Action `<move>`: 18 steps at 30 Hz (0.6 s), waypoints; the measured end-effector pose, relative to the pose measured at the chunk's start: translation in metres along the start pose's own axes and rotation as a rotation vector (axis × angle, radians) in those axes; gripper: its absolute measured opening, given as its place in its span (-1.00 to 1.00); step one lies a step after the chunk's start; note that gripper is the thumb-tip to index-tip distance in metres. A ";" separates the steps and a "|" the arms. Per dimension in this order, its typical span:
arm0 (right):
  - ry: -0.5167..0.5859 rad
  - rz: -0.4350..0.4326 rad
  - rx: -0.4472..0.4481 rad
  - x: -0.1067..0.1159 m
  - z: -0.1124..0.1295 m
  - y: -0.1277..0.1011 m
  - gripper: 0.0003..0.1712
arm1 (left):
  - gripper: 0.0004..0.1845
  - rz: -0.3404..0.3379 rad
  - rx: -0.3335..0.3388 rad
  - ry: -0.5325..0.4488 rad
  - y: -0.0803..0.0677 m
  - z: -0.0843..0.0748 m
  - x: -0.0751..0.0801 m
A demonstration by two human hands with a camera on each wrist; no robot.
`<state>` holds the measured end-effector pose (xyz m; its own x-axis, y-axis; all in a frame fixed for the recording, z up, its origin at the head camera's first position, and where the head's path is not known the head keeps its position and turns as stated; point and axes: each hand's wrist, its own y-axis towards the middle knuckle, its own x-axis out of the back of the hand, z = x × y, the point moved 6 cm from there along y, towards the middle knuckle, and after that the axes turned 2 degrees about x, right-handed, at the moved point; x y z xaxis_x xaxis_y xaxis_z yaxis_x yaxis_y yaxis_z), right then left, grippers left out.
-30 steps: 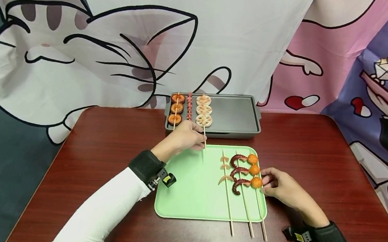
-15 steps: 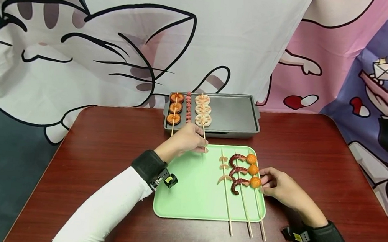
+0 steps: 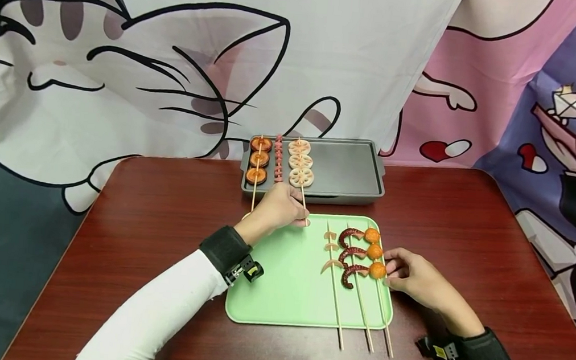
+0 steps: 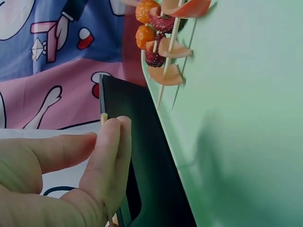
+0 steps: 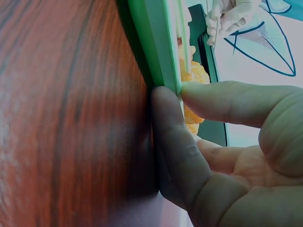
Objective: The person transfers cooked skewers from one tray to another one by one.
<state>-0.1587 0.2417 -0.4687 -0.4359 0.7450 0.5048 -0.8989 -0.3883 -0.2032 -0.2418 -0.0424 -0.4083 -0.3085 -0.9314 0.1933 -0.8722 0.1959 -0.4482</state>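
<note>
Two trays sit on a dark red wood-grain table point(image 3: 161, 220) in front of a cartoon cat cloth point(image 3: 122, 74). Farther off is a grey metal pan point(image 3: 342, 170), flat and matte, with three skewers lying at its left end: brown rings, a thin pink string, and pale lotus slices point(image 3: 301, 162) with holes. Nearer is a smooth mint-green plastic tray point(image 3: 279, 282) with rounded corners, holding three more skewers at its right side: pale crescents point(image 3: 331, 252), dark red curled tentacles point(image 3: 352, 254) and orange balls point(image 3: 373, 251).

The left hand point(image 3: 277, 207) is curled at the gap between the trays, thumb and forefinger pinching the bare near end of the lotus stick point(image 4: 103, 118). That stick's long axis runs straight away from the grip into the pan, food end far, handle end toward the person. This hand is the nearer one to it; the right is well apart.

The right hand point(image 3: 413, 277) rests at the green tray's right edge, just beside the orange balls. In the wrist view its fingers point(image 5: 222, 101) press the rim point(image 5: 161, 52) from above and the side, loosely bent, holding nothing
</note>
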 end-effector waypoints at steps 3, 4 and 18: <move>-0.004 0.002 0.001 0.000 0.000 0.001 -0.53 | -0.48 -0.006 0.007 -0.006 0.000 0.000 0.000; -0.004 0.004 0.001 0.000 0.000 0.001 -0.53 | -0.48 -0.005 0.008 -0.012 0.000 0.000 0.000; 0.013 0.006 0.011 -0.001 0.001 -0.001 -0.51 | -0.54 0.042 0.000 -0.111 -0.002 0.002 0.003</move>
<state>-0.1576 0.2407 -0.4678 -0.4422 0.7498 0.4923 -0.8956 -0.3987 -0.1972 -0.2399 -0.0459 -0.4090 -0.3012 -0.9505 0.0765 -0.8592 0.2357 -0.4541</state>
